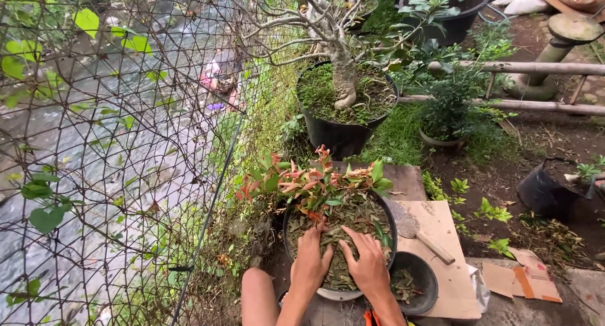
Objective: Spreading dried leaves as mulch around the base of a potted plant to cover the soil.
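Leaves already cover nearly the whole top of my pot (296, 220), low in the middle of the frame, and I judge the filling mostly done: the dry mulch (348, 238) lies up to the rim, with only the pressing down and evening out left, as far as I can see. My left hand (311, 261) lies flat on the leaves with its fingers spread and pointing toward the top of the frame, pinching nothing. My right hand (368, 264) lies just beside it, also flat and spread, its fingertips angled up and a little to the left. The two hands are near each other but I cannot tell if the thumbs touch. The plant (315, 182) with red and green leaves stands at the far side of the pot, its stems roughly upright and its long axis tipped slightly away from me, the foliage fanning left and right. A small bowl (423, 282) with a few leaves sits touching the pot at lower right, on a sheet of cardboard (441, 228) where a trowel (419, 230) lies pointing toward lower right. A large pot with a bare tree (345, 80) stands beyond, upper middle, and a wire fence (113, 143) fills the left.
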